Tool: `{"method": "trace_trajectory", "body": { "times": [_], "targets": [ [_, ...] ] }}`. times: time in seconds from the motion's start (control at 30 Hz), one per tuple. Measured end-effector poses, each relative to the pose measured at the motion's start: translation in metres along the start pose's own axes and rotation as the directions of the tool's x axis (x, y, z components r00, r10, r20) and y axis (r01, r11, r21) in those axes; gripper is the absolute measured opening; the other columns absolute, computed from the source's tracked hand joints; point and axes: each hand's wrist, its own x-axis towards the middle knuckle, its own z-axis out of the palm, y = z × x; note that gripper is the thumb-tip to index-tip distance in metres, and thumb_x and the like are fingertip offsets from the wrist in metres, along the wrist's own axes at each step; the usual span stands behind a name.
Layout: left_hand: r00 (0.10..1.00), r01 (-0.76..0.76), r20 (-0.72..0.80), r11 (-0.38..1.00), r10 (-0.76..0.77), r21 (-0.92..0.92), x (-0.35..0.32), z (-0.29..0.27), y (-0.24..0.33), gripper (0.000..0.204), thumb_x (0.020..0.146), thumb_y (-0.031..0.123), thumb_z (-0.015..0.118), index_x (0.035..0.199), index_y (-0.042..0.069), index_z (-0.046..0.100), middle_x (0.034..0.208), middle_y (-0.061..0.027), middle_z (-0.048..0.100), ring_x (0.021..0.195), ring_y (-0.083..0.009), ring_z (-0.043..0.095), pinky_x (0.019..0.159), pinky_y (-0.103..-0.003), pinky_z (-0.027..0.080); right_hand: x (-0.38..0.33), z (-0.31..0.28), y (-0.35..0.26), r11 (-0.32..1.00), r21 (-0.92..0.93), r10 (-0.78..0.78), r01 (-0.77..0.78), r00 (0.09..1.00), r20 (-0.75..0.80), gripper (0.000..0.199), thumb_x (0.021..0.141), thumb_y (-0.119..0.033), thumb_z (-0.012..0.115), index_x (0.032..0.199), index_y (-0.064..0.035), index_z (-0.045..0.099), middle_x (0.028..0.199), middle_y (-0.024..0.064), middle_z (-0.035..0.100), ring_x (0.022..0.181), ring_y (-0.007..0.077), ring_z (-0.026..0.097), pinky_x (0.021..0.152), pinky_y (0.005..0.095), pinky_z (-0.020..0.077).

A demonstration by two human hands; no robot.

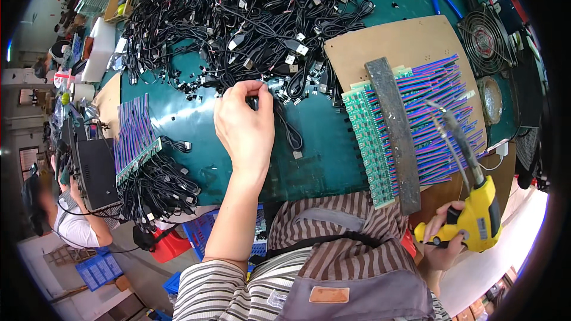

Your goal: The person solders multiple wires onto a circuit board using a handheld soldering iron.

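The left hand (245, 125) is pinching a thin black plugged cable (289, 134) from the tangled black cable heap (238, 18); the right hand (445, 239) is gripping a yellow pistol-shaped soldering gun (476, 202), likely needing the cable's end carried to the green circuit-board strip (370, 142).

left hand (245, 123) pinching, right hand (447, 239) gripping

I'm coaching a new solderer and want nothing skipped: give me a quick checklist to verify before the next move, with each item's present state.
1. Left hand pinches a thin black cable: ok.
2. Right hand grips the yellow pistol-shaped soldering gun: ok.
3. Gun tip clear of the green circuit-board strips with purple wires: cannot tell.
4. Dark grey metal bar lies across the strips: ok.
5. Cable free of the black cable pile: cannot tell.
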Motion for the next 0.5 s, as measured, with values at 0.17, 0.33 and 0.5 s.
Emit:
{"method": "trace_trajectory", "body": {
  "times": [0.17,0.33,0.5],
  "targets": [
    [0.984,0.169,0.089,0.957,-0.152,-0.235,0.003,-0.012,0.009,0.014,0.083,0.007,0.070,0.094,-0.002,0.071,0.081,-0.0049,0.071,0.066,-0.0065,0.056,0.063,-0.022,0.045,-0.006,0.013,-0.005,0.993,-0.032,0.115,-0.116,0.992,-0.050,0.071,0.090,-0.049,0.064,0.127,0.0048,0.037,0.104,0.0178,0.051,0.064,0.0123,0.053,0.048,0.0223,0.0459],
    [0.928,0.354,0.302,0.770,-0.218,-0.531,0.005,-0.019,0.010,0.019,0.087,0.000,0.067,0.106,-0.005,0.067,0.088,-0.0062,0.071,0.076,-0.0068,0.061,0.067,-0.019,0.047,0.001,0.021,-0.012,0.988,-0.082,0.128,-0.128,0.992,-0.004,0.072,0.088,-0.051,0.066,0.125,0.0052,0.038,0.103,0.0187,0.052,0.063,0.0128,0.053,0.048,0.0233,0.0468],
    [0.919,0.334,0.388,0.650,-0.064,-0.683,0.000,-0.028,0.029,0.014,0.084,0.000,0.070,0.098,-0.001,0.073,0.085,-0.0015,0.069,0.071,-0.0034,0.056,0.068,-0.019,0.046,0.000,0.035,-0.022,0.959,-0.123,0.254,-0.257,0.966,-0.035,0.074,0.087,-0.054,0.065,0.126,0.0033,0.038,0.103,0.0189,0.052,0.063,0.0133,0.053,0.048,0.0247,0.0481]
  ]
}}
